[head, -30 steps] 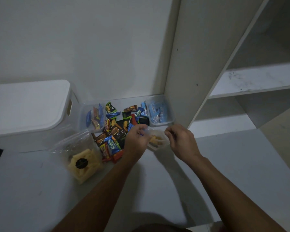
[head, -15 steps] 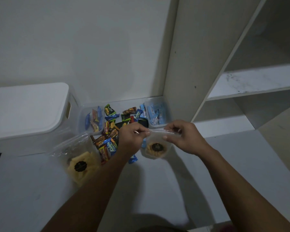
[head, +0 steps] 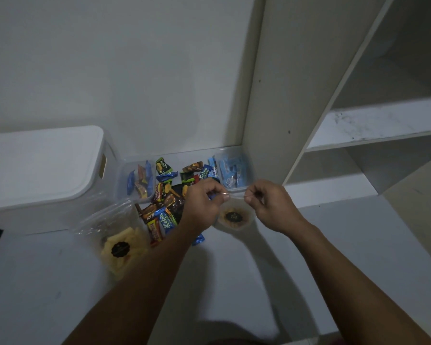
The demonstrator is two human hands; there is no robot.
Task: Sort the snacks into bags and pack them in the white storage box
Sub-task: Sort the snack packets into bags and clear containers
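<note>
My two arms reach out over the grey floor (head: 234,282). My left hand (head: 204,202) and my right hand (head: 269,205) are up in front of me, close to each other. Each one has its grip clamped on the top edge of a small clear bag (head: 235,216). My left thumb and finger pinch one end of the top. My right thumb and finger pinch the other end. The top edge is pulled tight between them. The bag hangs down under my hands. It has little yellow-brown snacks in it and a round black sticker on the front.

To the left, near my left arm, a bigger clear bag (head: 117,240) lies on the floor. It holds pale yellow puffs and has a black sticker too.

Past that bag is a pile of loose snack packs (head: 164,202) in blue, green, brown and red. My left hand covers part of the pile.

Behind the pile, by the wall, are two clear tubs. The left tub (head: 137,180) has a few packs in it. The right tub (head: 234,170) has light blue packs in it.

The white storage box (head: 42,165) sits at the far left by the wall, with its lid on. A white shelf unit (head: 358,120) stands on the right.
</note>
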